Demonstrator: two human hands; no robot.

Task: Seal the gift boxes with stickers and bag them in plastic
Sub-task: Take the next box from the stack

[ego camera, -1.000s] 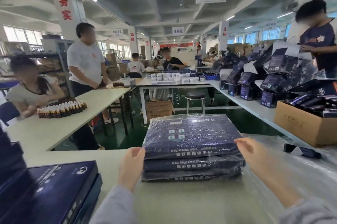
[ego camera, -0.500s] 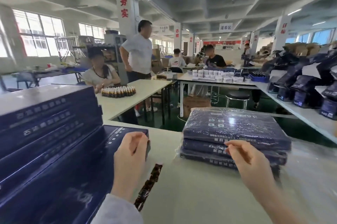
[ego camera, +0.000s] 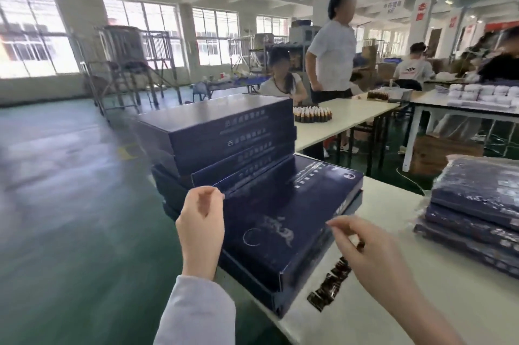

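Fingers of left hand (ego camera: 200,221), right hand (ego camera: 373,255) loosely curled, empty. Advice: grip flat dark-blue cardboard gift box (ego camera: 280,221) by opposite edges; lift level.

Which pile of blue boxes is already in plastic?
The low pile at far right, under shiny crinkled film. The tall stack and the front box are bare cardboard.

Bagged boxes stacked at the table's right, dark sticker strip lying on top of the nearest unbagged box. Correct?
Not quite. In the head view the sticker strip lies on the table, just right of the nearest unbagged box, not on top of it. The bagged boxes are indeed stacked at the table's right.
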